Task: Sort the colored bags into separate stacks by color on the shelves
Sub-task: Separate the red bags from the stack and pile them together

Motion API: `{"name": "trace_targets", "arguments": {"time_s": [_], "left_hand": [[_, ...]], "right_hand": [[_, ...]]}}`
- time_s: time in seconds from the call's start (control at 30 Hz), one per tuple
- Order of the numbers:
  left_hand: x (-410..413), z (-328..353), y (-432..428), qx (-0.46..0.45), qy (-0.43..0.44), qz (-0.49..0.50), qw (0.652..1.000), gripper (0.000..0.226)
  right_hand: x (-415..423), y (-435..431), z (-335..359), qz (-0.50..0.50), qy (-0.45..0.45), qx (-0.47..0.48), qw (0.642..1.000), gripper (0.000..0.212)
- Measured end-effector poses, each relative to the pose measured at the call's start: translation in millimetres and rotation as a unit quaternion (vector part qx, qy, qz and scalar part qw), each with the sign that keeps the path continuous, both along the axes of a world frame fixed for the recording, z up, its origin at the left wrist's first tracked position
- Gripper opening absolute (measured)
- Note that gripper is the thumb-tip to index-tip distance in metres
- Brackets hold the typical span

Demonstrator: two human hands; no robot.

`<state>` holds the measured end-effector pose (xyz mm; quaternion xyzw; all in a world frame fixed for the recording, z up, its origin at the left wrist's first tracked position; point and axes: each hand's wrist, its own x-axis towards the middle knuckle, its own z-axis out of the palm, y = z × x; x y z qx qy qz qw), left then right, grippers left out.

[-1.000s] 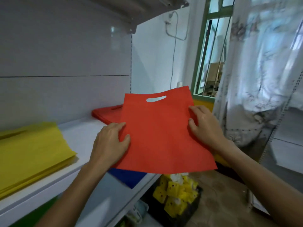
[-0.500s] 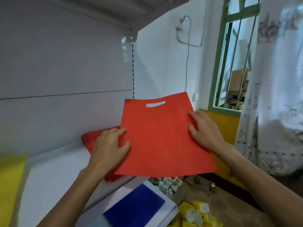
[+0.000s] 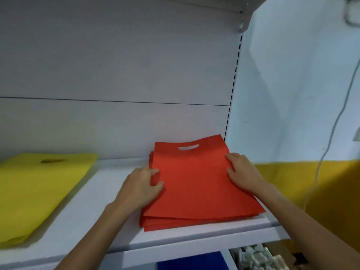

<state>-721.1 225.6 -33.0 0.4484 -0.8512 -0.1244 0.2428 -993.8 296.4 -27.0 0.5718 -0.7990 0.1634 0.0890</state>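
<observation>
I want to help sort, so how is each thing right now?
red bag, on top of the red stack, both hands on it.
red stack, piled at the shelf's right end.
yellow stack, piled at the left, untouched.
left hand, gripping the bag's left edge.
right hand, resting on its right edge.
blue bag, below the shelf.

1 red stack (image 3: 198,188), 1 yellow stack (image 3: 35,191), 1 blue bag (image 3: 191,263), 2 hands: L hand (image 3: 140,184), R hand (image 3: 243,176).
</observation>
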Motion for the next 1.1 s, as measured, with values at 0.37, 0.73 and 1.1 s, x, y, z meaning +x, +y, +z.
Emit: {"name": "trace_targets", "arguments": {"time_s": [0.37,0.73,1.1], "left_hand": [[-7.0,-22.6,-1.6,0.006,0.027,0.055,0.998,0.033],[140.0,5.4,11.8,-0.1,0.094,0.155,0.978,0.038],[435.5,6.4,72.5,-0.129,0.055,0.327,0.934,0.035]], "right_hand": [[-17.8,-25.4,-13.6,0.008,-0.035,0.088,0.996,0.022],[159.3,-53.2,36.2,0.237,-0.017,-0.056,0.97,0.042],[475.9,-95.5,38.2,0.422,-0.043,-0.085,0.901,0.046]]}}
